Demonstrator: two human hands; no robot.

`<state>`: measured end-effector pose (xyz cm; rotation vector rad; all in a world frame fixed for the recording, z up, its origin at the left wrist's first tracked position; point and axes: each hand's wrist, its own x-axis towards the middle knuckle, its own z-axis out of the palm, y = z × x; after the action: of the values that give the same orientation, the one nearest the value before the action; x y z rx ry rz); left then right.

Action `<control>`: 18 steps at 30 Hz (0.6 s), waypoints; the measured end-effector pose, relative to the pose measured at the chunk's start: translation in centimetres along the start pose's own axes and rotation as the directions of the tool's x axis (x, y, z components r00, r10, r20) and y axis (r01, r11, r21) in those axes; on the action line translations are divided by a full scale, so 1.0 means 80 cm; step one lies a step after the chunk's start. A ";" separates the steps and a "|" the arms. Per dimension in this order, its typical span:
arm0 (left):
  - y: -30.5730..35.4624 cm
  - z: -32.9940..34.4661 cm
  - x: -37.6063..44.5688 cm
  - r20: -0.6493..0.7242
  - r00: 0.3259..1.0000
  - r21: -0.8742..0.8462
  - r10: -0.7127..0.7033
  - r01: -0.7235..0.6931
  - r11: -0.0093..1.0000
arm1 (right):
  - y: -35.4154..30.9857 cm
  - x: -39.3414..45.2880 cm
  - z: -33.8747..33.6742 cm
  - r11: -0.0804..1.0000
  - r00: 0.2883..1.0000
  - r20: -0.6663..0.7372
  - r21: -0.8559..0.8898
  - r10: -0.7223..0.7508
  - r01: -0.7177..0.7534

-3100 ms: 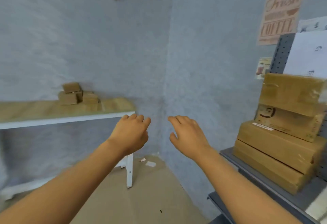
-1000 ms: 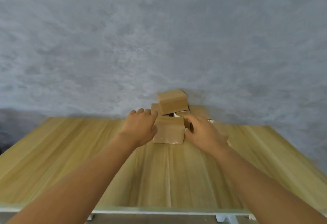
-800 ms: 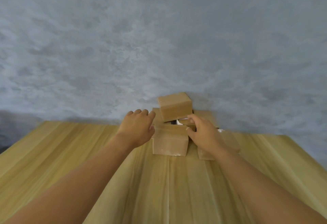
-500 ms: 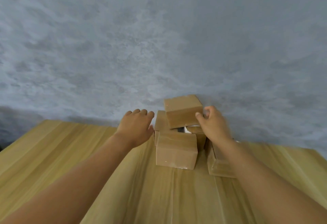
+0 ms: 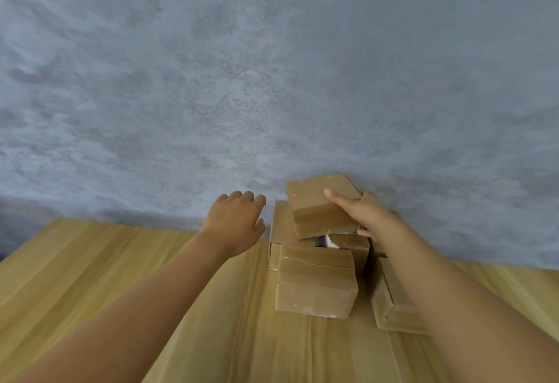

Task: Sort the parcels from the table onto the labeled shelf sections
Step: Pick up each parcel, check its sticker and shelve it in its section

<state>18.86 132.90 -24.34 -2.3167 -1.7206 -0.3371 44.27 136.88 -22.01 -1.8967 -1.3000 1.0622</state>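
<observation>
Several small brown cardboard parcels are piled on the wooden table [image 5: 121, 276] against the grey wall. My right hand [image 5: 363, 213] grips the top parcel [image 5: 317, 204] from its right side, thumb on top and fingers under its edge. The parcel sits tilted over the pile. A front parcel [image 5: 314, 286] lies nearest me, a left parcel [image 5: 278, 231] stands behind it, and a right parcel [image 5: 390, 304] lies partly hidden under my right forearm. My left hand [image 5: 236, 222] hovers just left of the pile, fingers relaxed, holding nothing.
The grey textured wall [image 5: 272, 80] rises directly behind the parcels. Bare wooden tabletop stretches to the left and toward me. The shelf is out of view.
I turned from the shelf to the table and came close. My right hand rose from beside the front parcel to the top parcel and took hold of it; the left hand stayed beside the pile.
</observation>
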 end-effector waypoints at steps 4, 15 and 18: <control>-0.009 0.003 0.002 0.004 1.000 0.007 -0.012 0.012 1.000 | 0.002 0.006 -0.002 1.000 0.999 0.045 0.003 0.026 -0.026; -0.016 -0.011 -0.002 -0.020 1.000 0.023 0.005 -0.005 1.000 | 0.010 -0.006 -0.004 0.964 0.991 0.134 0.261 0.012 -0.047; -0.016 -0.017 -0.005 -0.017 1.000 0.038 0.005 -0.004 0.999 | 0.014 -0.013 -0.005 0.956 0.985 0.170 0.289 -0.005 -0.045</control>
<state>17.48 132.47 -23.12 -2.2842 -1.6985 -0.3188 44.94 135.53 -22.41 -1.6293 -1.1409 1.3695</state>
